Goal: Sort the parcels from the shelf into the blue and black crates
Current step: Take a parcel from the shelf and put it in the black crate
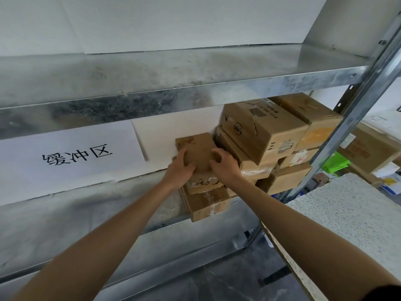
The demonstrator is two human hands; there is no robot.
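- Brown cardboard fills the centre of your head view: the small parcel point(196, 148) is on top of a short stack on the galvanised middle shelf point(76, 213), its top face turned toward you.
- Your left hand point(180, 166) grips the small parcel at its near left corner, fingers curled over the top face.
- Your right hand point(224, 164) grips its right edge, fingers bent and clawed onto the same face, so you hold the parcel between both hands.
- Directly beneath lies the scrawled parcel point(204, 182), with dark marker writing on its front. Under that is the bottom parcel point(208, 205), which juts past the shelf's front lip.
- Just right of your hands the large box point(260, 129) sits tilted on more cartons, all piled against the steel upright point(355, 109).
- Left of the stack, the white sign point(71, 157) with three black characters leans on the back wall.
- At lower right the speckled board point(351, 213) lies in front of the upright, and your right forearm crosses its near edge.
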